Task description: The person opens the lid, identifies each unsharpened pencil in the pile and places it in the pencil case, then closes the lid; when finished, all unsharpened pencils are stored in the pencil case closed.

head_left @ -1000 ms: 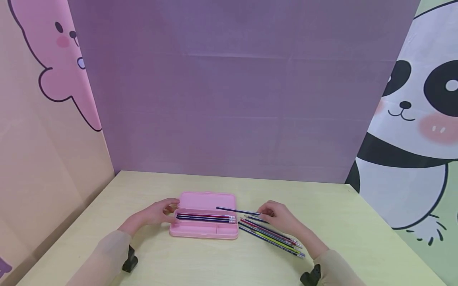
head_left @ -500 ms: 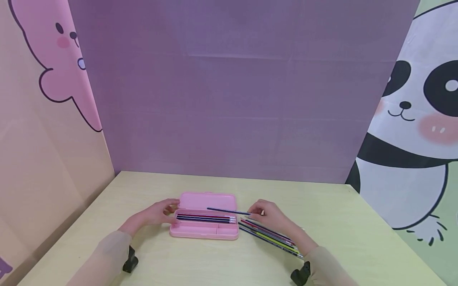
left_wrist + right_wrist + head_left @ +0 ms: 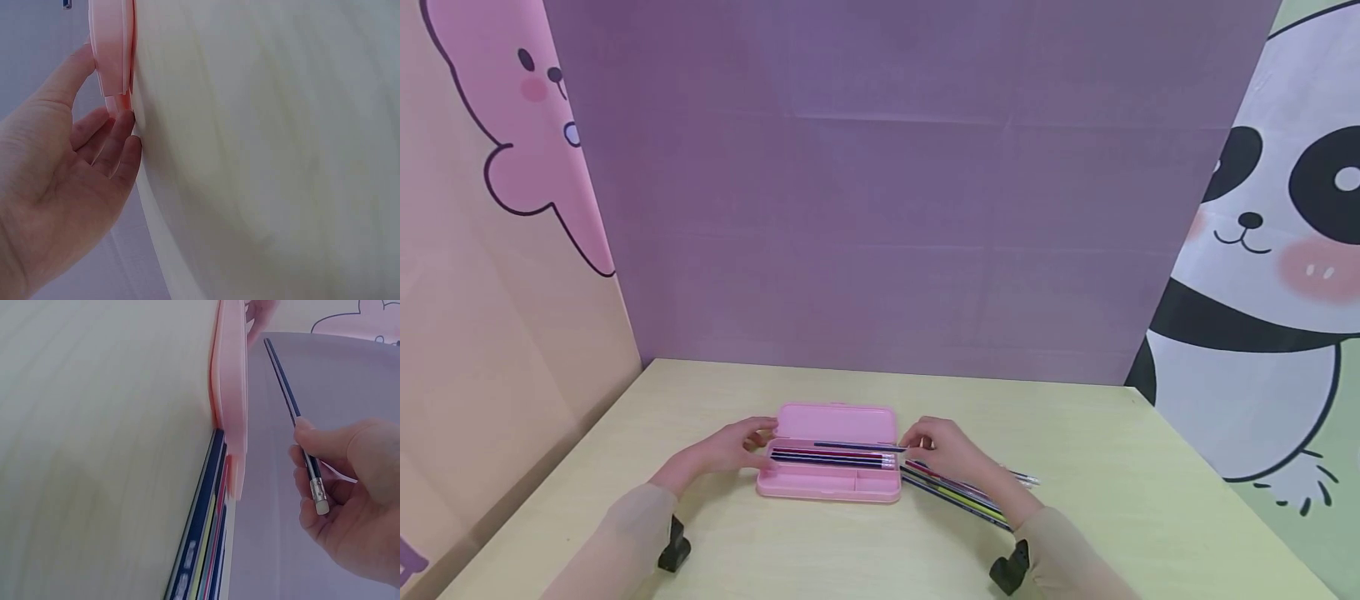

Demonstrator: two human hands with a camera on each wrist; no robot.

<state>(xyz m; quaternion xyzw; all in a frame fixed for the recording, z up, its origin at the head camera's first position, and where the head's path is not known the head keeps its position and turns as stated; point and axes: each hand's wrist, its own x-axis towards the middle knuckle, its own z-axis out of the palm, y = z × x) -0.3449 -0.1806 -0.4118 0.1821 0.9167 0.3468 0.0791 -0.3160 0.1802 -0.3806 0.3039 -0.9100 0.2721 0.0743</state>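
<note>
A pink pencil case (image 3: pixel 827 493) lies unfolded on the table, lid (image 3: pixel 835 421) at the back. Several dark and red pencils (image 3: pixel 831 458) lie in its rear compartment; the front compartment holds no pencils. My left hand (image 3: pixel 736 446) rests at the case's left end, thumb against the end wall (image 3: pixel 112 50) and the other fingers loosely bent by the lid. My right hand (image 3: pixel 951 450) pinches a dark blue pencil (image 3: pixel 287 387) near its white eraser end, between thumb and fingers. The pencil's far end extends left above the rear compartment.
Several loose pencils (image 3: pixel 955 497), dark, red and yellow-green, lie slanted on the table (image 3: pixel 790 550) right of the case, partly under my right forearm. A purple cloth (image 3: pixel 880 208) hangs behind the table.
My right hand has moved left with the pencil, from beside the case to its right end, and the pencil has come over the rear compartment. My left hand stays put.
</note>
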